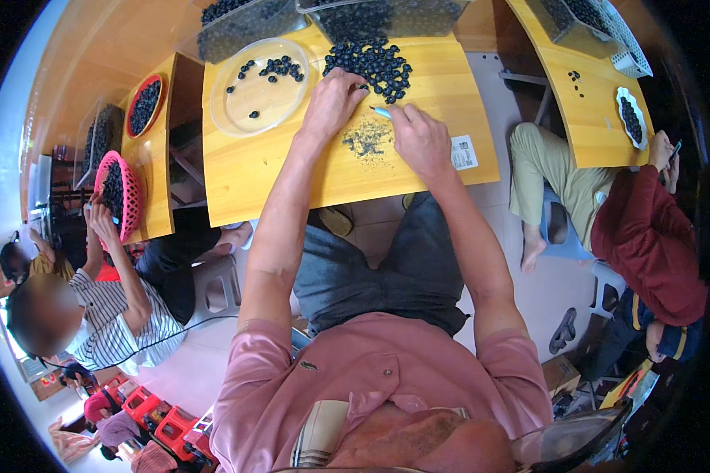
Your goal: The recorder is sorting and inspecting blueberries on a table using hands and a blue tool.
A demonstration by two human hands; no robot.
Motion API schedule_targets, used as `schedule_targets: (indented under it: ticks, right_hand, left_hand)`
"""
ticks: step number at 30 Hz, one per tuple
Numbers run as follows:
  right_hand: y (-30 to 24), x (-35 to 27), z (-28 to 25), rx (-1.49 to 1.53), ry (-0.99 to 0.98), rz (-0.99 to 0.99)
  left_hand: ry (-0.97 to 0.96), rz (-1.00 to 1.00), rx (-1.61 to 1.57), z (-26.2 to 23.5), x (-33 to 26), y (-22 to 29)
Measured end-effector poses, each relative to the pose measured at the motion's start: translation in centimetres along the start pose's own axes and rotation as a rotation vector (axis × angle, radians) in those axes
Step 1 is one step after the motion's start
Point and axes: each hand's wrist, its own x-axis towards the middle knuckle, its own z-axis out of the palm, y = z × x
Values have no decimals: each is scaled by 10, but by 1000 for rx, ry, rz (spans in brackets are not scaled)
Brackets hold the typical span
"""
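My left hand [335,104] is closed, its fingertips pinching a small dark round bead [363,87] at the near edge of the pile. A slim light blue tool [381,112] sits in my closed right hand [420,140], its tip pointing at my left fingertips; its working end is too small to make out. Beyond both hands lies a heap of dark round beads [375,65] on the yellow table [252,185]. Between my forearms, dark crumbs and shavings [367,140] are scattered. Left of my left hand, a clear round shallow dish [252,96] holds several beads.
Clear bins of dark beads [248,30] stand along the table's far edge. A white printed label [464,152] lies at right. People work at side tables: one in a striped shirt [126,307] by a pink basket [132,206], another in dark red [647,236] by a white dish [630,118].
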Motion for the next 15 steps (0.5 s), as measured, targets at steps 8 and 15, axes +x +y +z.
schedule_targets:
  ticks: [8,15]
  right_hand:
    - [-1,1,2,7,30,-12]
    - [1,-2,4,-33,33,-4]
  left_hand:
    - [77,-141,-272,3,-14,-8]
    - [192,-401,-747,16,-54,14]
